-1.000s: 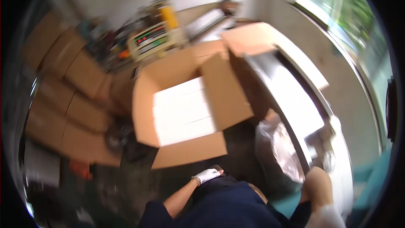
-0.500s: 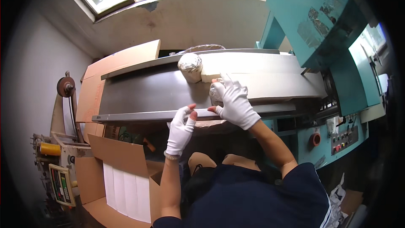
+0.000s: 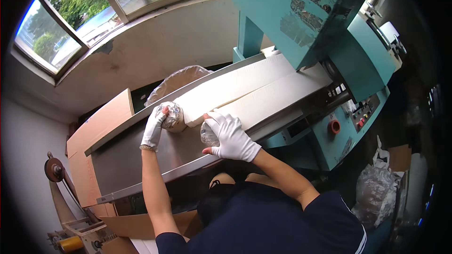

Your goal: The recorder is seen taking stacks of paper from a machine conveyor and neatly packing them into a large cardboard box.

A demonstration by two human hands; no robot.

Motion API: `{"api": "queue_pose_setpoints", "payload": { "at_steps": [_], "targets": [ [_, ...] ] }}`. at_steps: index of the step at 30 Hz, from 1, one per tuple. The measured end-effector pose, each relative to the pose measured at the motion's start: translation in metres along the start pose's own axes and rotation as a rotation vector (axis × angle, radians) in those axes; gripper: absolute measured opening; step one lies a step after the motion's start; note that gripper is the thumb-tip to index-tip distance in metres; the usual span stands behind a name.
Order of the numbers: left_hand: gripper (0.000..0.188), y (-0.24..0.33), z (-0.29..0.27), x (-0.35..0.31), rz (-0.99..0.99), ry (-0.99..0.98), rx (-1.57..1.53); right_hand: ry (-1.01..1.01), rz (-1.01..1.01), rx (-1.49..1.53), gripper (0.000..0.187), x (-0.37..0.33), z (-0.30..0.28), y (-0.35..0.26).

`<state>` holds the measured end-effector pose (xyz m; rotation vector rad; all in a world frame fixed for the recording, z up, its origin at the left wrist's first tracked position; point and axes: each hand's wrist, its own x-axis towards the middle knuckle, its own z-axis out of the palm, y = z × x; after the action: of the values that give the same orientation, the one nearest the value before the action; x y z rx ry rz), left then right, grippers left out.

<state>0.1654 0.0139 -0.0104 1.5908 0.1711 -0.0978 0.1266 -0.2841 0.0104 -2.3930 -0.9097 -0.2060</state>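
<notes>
Both my hands wear white gloves with bare fingertips. My left hand [image 3: 154, 129] is closed on the side of a squat cylinder [image 3: 174, 117] wrapped in shiny, crinkled film or tape. My right hand [image 3: 230, 137] curls round a second wrapped cylinder [image 3: 208, 135], thumb on its near side, and partly hides it. The two cylinders stand side by side on a grey metal trough [image 3: 136, 160], at the left ends of two long white blocks. The far block [image 3: 230, 87] and the near block [image 3: 278, 96] look like stacked paper or tissue, and run right toward a teal machine.
The teal machine [image 3: 296, 19] has a control panel [image 3: 367, 113] with buttons and a red-brown ring [image 3: 334, 127]. Raised metal edges line the trough. Cardboard [image 3: 103, 136] lies at left, a film-lined container [image 3: 174, 82] behind, and a plastic bag [image 3: 376, 193] at lower right.
My left hand has moved from the trough's near edge up to the far cylinder and taken hold of it. My right hand stays on the near cylinder. The view has turned and shifted right.
</notes>
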Motion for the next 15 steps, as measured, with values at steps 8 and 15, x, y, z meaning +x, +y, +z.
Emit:
{"api": "queue_pose_setpoints", "payload": {
  "at_steps": [8,15],
  "targets": [
    [0.046,0.006,-0.024,-0.002,-0.029,-0.21,0.085,0.143,0.007,0.006,0.08,-0.027,-0.004,-0.012],
    [0.068,0.014,0.002,-0.016,0.129,0.175,0.457,0.452,0.311,-0.082,0.046,-0.082,-0.003,0.005]
  ]
}}
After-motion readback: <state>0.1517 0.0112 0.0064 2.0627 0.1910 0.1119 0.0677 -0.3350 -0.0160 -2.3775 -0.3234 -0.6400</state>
